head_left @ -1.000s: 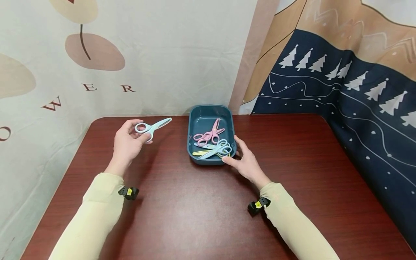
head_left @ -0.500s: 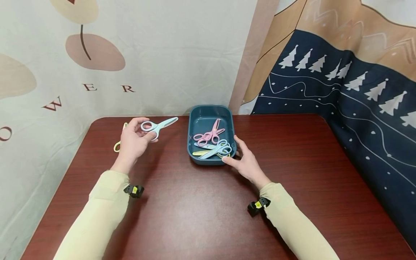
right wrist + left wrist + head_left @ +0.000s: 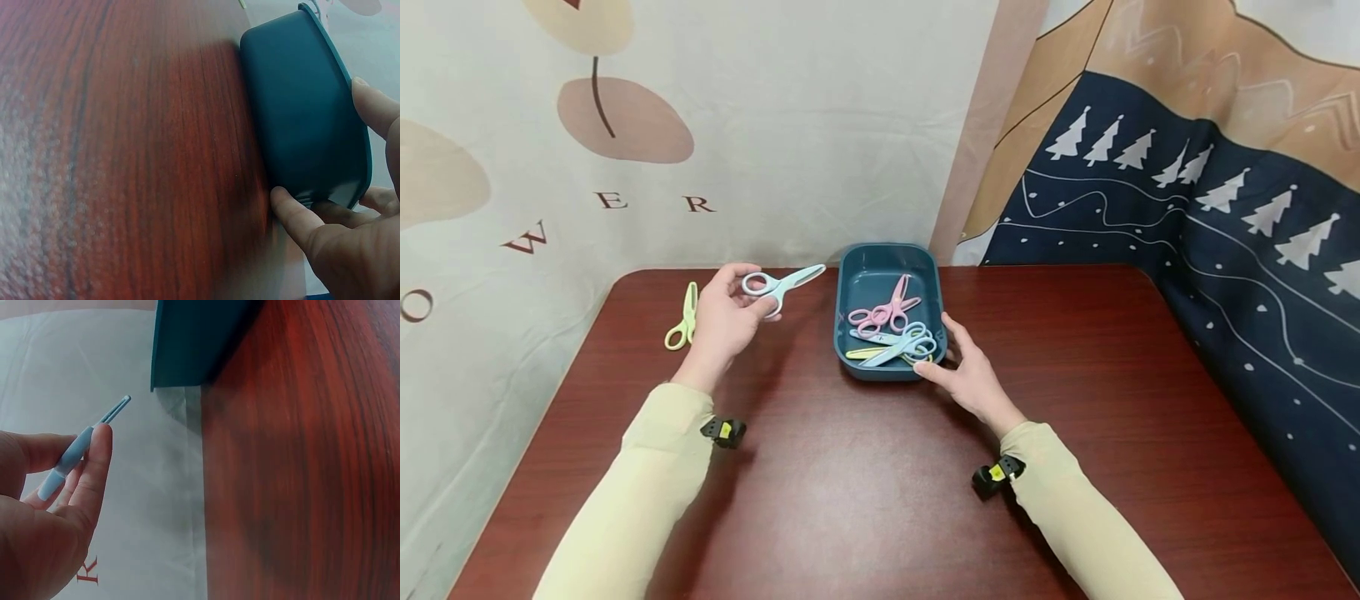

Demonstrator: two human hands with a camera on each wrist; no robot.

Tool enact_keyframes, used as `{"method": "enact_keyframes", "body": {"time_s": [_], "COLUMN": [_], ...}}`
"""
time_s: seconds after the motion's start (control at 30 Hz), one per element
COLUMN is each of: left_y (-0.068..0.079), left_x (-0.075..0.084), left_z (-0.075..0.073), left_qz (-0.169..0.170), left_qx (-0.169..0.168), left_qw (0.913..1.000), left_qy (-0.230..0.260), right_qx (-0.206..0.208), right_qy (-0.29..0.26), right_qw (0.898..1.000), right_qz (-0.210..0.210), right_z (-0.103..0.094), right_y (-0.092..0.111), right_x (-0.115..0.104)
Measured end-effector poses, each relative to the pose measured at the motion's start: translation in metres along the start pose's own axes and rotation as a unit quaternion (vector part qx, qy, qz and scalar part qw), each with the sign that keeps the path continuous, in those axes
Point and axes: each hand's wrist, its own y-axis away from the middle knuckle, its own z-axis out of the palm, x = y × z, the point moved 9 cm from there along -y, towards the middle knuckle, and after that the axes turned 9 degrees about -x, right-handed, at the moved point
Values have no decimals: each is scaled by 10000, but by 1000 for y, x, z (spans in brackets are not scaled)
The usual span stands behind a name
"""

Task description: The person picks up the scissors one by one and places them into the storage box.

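Note:
My left hand (image 3: 727, 321) pinches light blue scissors (image 3: 781, 285) by the handles, thumb on one side and fingers on the other. The scissors are raised above the table, blades pointing right toward a dark teal bin (image 3: 842, 275). In the left wrist view the scissors (image 3: 75, 452) appear edge-on between thumb and fingers. My right hand (image 3: 972, 379) holds the bin's near right corner. The right wrist view has its thumb on the rim and its fingers along the bin's wall (image 3: 300, 106). Pink scissors (image 3: 891, 310), blue scissors (image 3: 906, 343) and a yellow pair (image 3: 861, 354) lie overlapping inside the bin.
Yellow-green scissors (image 3: 685, 318) lie on the dark red wooden table (image 3: 850, 483), just left of my left hand. A pale printed cloth (image 3: 820, 133) hangs behind the table, and a navy cloth with white trees (image 3: 1097, 200) hangs along the right.
My left hand has moved right and slightly away with the light blue scissors, closer to the bin. The yellow-green scissors came into sight behind it. My right hand and the bin have stayed put.

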Motion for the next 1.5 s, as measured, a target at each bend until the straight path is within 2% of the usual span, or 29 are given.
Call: {"method": "enact_keyframes", "body": {"time_s": [0.6,1.5], "left_y": [-13,-25], "left_x": [18,25], "left_z": [26,65], "left_qz": [-78,-394], "left_qx": [-207,-465], "left_qw": [9996,9979], "left_qy": [-156,-234], "right_qx": [-36,2], "right_qy": [-36,22], "right_qw": [10000,10000], "right_qz": [78,95], "right_z": [0,1], "right_y": [-2,-2], "right_x": [2,2]}}
